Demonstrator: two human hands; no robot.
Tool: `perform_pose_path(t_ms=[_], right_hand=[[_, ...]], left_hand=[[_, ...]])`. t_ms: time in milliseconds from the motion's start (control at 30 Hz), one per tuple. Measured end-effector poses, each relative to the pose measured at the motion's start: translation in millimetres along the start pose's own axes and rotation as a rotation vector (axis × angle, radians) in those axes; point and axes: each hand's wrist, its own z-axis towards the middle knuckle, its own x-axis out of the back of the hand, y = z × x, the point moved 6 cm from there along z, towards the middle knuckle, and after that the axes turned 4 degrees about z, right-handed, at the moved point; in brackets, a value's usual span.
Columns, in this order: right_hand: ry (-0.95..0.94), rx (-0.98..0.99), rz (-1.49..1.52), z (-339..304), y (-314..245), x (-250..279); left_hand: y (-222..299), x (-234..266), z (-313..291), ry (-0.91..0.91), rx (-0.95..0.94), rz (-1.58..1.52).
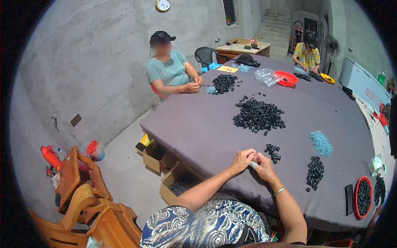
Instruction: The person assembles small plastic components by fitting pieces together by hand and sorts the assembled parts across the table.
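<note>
Over the table's near edge, my left hand (242,160) and my right hand (264,167) meet, fingertips pressed together. Both are closed; whatever sits between the fingers is hidden or too small to name. A pale wrap (253,165) shows around a digit of my right hand, and a bracelet (280,191) is on that wrist. Just beyond the hands lies a small group of black plastic pieces (273,153). To the right are a pile of small clear-blue pieces (321,143) and a second heap of black pieces (315,173).
A large black heap (258,115) occupies the middle of the grey-brown tablecloth (198,120). At right stands a red bowl (363,198) of black pieces. Cardboard boxes (167,188) sit below the left edge. One person (171,72) sits at left, another (307,56) at the far end.
</note>
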Motion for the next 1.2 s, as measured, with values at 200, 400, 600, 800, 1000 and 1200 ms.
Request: perform_pose_path(t_ms=[200, 400, 600, 800, 1000, 1200], right_hand=[[-0.052, -0.049, 0.164, -1.7, 8.9, -2.4], [-0.042, -0.070, 0.154, -3.1, -1.4, -1.5], [-0.039, -0.069, 0.069, -1.0, 0.3, 0.3], [-0.039, -0.074, 0.091, -2.0, -2.9, -2.1], [-0.034, -0.076, 0.060, -3.4, -13.1, -0.7], [-0.037, -0.098, 0.145, -4.9, -12.8, -1.2]], left_hand=[[-2.8, -2.5, -1.0, 0.014, -0.002, 0.000], [-1.9, -0.2, -2.2, 0.015, 0.026, 0.004], [-5.6, -0.9, -0.1, 0.025, 0.012, 0.000], [-4.2, 0.1, -1.0, 0.046, 0.005, 0.011], [-7.8, -1.0, -0.6, 0.041, 0.007, -0.016], [-7.5, -2.3, -0.9, 0.028, 0.034, -0.025]])
